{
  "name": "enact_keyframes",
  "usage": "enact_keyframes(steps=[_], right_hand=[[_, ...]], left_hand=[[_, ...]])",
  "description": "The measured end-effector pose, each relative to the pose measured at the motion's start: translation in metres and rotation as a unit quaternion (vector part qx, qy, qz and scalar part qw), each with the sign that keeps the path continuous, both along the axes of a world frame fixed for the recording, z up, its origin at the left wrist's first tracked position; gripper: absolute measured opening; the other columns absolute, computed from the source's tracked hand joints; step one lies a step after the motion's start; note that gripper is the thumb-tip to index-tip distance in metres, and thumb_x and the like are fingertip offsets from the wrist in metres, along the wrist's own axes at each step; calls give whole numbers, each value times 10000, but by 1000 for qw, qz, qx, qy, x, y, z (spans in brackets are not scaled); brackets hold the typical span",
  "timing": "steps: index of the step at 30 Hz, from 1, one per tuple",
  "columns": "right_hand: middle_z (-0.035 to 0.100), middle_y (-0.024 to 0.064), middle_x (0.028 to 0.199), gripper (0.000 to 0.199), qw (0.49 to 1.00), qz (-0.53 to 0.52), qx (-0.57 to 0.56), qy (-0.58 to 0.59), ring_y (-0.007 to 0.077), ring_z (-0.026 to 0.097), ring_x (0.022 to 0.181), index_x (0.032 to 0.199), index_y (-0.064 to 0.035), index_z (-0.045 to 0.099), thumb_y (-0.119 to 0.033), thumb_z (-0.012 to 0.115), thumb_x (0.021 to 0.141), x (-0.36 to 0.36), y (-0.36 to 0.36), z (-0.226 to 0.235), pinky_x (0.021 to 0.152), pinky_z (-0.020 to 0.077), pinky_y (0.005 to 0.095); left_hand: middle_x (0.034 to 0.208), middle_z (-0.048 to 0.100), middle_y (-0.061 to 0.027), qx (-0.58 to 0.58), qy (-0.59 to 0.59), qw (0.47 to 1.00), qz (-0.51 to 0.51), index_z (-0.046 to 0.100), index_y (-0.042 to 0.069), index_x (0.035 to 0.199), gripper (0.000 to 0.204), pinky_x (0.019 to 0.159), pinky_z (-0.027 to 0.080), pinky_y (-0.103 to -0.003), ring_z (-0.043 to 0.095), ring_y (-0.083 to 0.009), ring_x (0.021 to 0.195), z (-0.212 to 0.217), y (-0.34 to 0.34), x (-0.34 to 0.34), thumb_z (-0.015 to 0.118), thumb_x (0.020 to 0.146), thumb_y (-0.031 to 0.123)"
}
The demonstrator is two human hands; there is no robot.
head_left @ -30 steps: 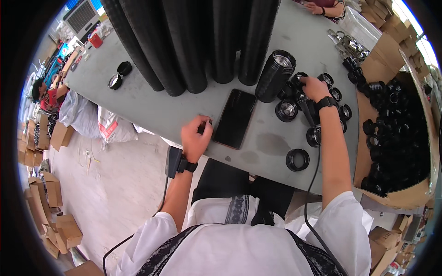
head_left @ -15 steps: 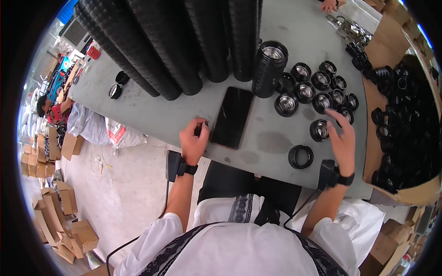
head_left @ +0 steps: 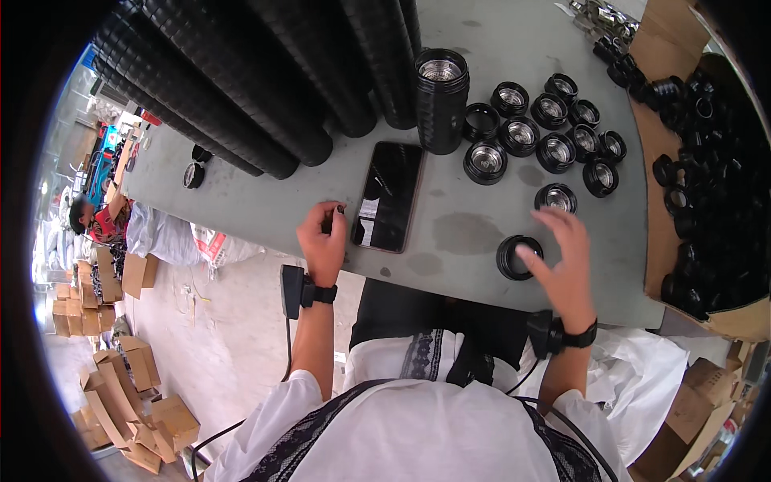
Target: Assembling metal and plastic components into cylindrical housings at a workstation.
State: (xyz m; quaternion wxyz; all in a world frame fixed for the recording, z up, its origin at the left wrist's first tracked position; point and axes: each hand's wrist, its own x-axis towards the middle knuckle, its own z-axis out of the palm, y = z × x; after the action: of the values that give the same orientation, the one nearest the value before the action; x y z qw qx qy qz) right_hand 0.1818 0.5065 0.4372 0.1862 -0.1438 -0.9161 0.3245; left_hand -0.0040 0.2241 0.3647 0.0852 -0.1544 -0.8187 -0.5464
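My left hand (head_left: 322,241) rests at the table's front edge, its fingers curled. A small dark bit shows at the fingertips, too little to name. Just right of it lies a black phone (head_left: 391,197) with a dark, reflecting screen. My right hand (head_left: 564,261) is open with fingers apart, slightly blurred. Its thumb overlaps an open black ring (head_left: 508,259); whether they touch I cannot tell. Beyond the fingertips stands a black cap with a silvery inside (head_left: 556,195), partly covered by the hand. Several similar black caps (head_left: 519,135) are grouped farther back, beside an upright black ribbed cylinder (head_left: 442,112).
Tall black ribbed columns (head_left: 233,88) fill the back left of the grey table (head_left: 474,40). A cardboard box (head_left: 654,185) full of black rings stands at the right. Metal parts (head_left: 602,24) lie at the far right. Two black caps (head_left: 193,174) sit at the left.
My right hand has moved left and nearer, from beside the single cap to over the open ring. My left hand stays curled beside the phone. The whole view has shifted.
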Motion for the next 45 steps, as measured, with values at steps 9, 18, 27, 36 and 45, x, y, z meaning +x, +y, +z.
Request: enact_keyframes(steps=[9,18,27,36,45], right_hand=[[507,129,1226,554,985,167,-15,28,295,488,1110,1225,-70,511,-252,707,740,-119,49,25,943,384,394],[430,129,1344,800,973,187,-77,113,296,474,1136,1372,-87,359,-300,756,711,-176,16,57,971,385,382],[460,110,1315,565,984,119,6,136,260,445,1172,1329,-56,412,-124,624,810,-163,-12,85,1024,305,380],[512,129,1262,447,986,-19,-43,163,231,484,1153,1268,7,471,-38,562,833,-117,15,72,989,351,350],[612,92,1083,327,947,-298,-6,120,207,541,1040,1132,-39,585,-124,629,818,0,79,15,904,394,328]], left_hand=[[595,531,-20,-10,-13,1000,-11,630,-12,876,195,514,365,-222,469,-66,552,-2,0,3,466,914,88],[588,559,-96,-39,4,999,19,640,-3,866,154,515,408,-264,538,-126,539,3,-8,-3,520,874,92],[725,592,-171,-48,67,997,0,631,18,879,165,571,456,-340,569,-290,599,5,-22,4,532,860,148],[752,632,-131,139,-62,982,112,631,-13,888,174,638,465,-318,591,-165,689,-6,-32,-7,518,852,114],[705,531,-25,250,-84,962,69,574,-16,907,176,590,412,-237,487,-83,606,-8,-61,-26,444,930,100]])
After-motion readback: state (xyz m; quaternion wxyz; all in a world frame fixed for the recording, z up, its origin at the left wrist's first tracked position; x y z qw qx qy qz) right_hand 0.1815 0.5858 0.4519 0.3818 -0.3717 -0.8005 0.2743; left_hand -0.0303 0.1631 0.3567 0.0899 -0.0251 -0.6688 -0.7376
